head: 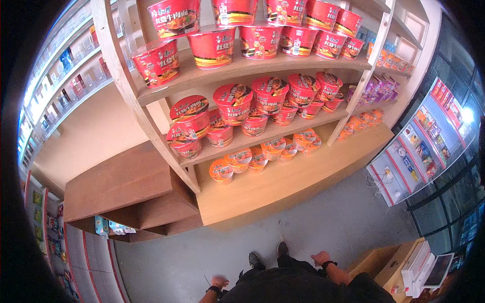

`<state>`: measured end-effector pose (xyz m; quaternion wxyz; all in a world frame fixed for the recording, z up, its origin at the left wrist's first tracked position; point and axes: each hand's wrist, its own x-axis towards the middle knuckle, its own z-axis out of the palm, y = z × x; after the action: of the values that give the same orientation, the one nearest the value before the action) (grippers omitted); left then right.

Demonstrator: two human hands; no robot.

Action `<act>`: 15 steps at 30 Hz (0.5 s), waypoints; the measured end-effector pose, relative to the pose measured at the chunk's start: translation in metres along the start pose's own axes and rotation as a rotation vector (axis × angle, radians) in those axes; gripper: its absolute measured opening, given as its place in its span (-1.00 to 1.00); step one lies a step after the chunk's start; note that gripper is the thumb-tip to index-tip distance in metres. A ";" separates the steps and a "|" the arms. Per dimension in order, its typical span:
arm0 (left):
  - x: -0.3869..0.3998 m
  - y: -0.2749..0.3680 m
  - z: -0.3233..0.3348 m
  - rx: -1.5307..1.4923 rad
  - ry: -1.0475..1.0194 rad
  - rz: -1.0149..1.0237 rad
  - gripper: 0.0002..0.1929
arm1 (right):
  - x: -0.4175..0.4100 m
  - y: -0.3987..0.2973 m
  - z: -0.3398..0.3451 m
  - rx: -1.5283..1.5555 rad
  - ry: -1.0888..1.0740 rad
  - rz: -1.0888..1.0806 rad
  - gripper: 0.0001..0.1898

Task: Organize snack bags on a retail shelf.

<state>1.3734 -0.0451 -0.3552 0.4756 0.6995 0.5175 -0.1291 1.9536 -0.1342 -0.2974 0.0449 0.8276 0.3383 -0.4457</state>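
Note:
My left hand [219, 282] hangs low beside my dark clothing, blurred, with a dark band at the wrist. A thin dark line shows just left of it; whether the hand holds anything cannot be made out. My right hand [321, 258] is at my other side, fingers curled, nothing visible in it, with a dark wristband. Neither hand touches the shelving. Before me, red instant noodle tubs [260, 41] stand stacked in two tiers on a wooden shelf [273, 64]. More red tubs [232, 104] fill the shelf below. Orange noodle tubs [238, 160] rest on the wooden counter [257, 191].
A brown wooden cabinet [121, 183] adjoins the counter on the left. Racks of snack packets [55, 235] line the far left. A stocked display rack [420, 142] leans at the right. Behind my right arm is a desk with a white screen device [420, 267]. My shoes [255, 260] stand on grey floor.

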 end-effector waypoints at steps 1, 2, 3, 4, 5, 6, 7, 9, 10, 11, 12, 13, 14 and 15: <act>0.001 0.004 0.001 -0.195 0.061 -0.089 -0.85 | 0.003 0.003 0.001 -0.041 0.012 0.018 -0.40; 0.003 0.007 -0.001 -0.240 0.071 -0.153 -0.85 | 0.006 0.007 0.002 -0.024 0.011 -0.030 -0.40; 0.005 0.009 -0.002 -0.389 0.127 -0.182 -0.84 | 0.008 0.012 0.003 -0.009 0.021 -0.013 -0.41; 0.009 0.009 -0.008 -0.030 0.080 -0.021 -0.82 | 0.013 0.015 0.002 -0.011 0.022 0.042 -0.43; 0.013 0.010 -0.012 0.408 0.001 0.133 -0.79 | 0.017 0.017 0.000 0.003 0.029 -0.007 -0.43; 0.017 0.012 -0.013 0.329 0.040 0.132 -0.79 | 0.022 0.020 -0.002 0.053 0.000 0.026 -0.45; 0.022 0.015 -0.013 0.162 0.067 0.064 -0.78 | 0.027 0.021 -0.005 0.077 -0.020 0.110 -0.47; 0.032 0.023 -0.016 0.002 0.102 -0.007 -0.76 | 0.037 0.024 -0.018 0.090 0.000 0.043 -0.49; 0.037 0.029 -0.017 -0.254 0.140 -0.003 -0.74 | 0.041 0.025 -0.023 0.076 0.032 0.038 -0.51; 0.040 0.035 -0.019 -0.449 0.147 -0.049 -0.72 | 0.048 0.025 -0.029 0.080 0.029 0.028 -0.51; 0.040 0.042 -0.021 -0.509 0.190 -0.003 -0.72 | 0.056 0.024 -0.037 0.149 0.007 0.037 -0.50; 0.040 0.051 -0.022 -0.533 0.207 0.053 -0.68 | 0.064 0.023 -0.045 0.195 -0.008 0.091 -0.50; 0.042 0.063 -0.023 -0.541 0.193 -0.004 -0.66 | 0.074 0.022 -0.053 0.209 -0.020 0.036 -0.50; 0.045 0.076 -0.024 -0.565 0.237 0.105 -0.64 | 0.085 0.020 -0.064 0.142 -0.017 -0.049 -0.47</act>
<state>1.4494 -0.0002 -0.3328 0.5935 0.5757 0.5479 0.1271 2.0425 -0.0814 -0.3292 -0.0221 0.8163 0.3256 -0.4766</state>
